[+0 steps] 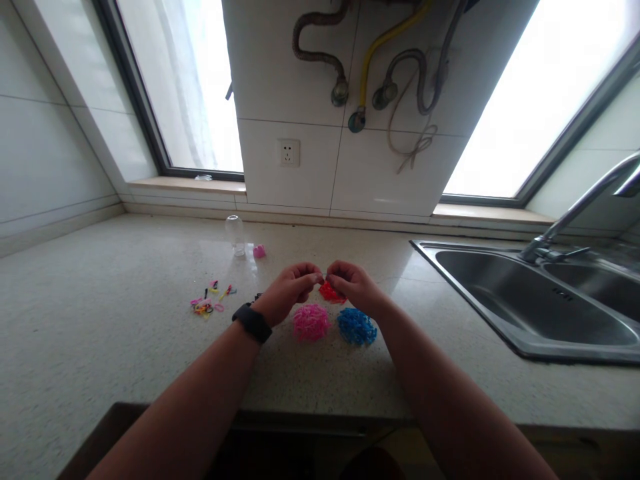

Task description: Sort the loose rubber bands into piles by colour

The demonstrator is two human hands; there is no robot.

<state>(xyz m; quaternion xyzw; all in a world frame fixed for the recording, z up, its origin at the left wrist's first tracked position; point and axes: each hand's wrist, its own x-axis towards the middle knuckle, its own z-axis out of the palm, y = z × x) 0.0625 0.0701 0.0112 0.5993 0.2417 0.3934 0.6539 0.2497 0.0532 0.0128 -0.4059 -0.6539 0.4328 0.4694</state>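
My left hand [289, 290] and my right hand [353, 283] meet fingertip to fingertip above the counter, both pinched on something small that I cannot make out. Just under them lies a red pile of small bands [330, 293], partly hidden by my right hand. Nearer to me sit a pink pile [311, 322] and a blue pile [356, 326], side by side. A black watch [253, 322] is on my left wrist.
Several loose mixed-colour bands [209, 302] lie scattered to the left. A small clear bottle [235, 235] and its pink cap [259, 251] stand further back. A steel sink [530, 300] with a tap [575, 213] fills the right side. The speckled counter [100, 320] ends at a tiled wall.
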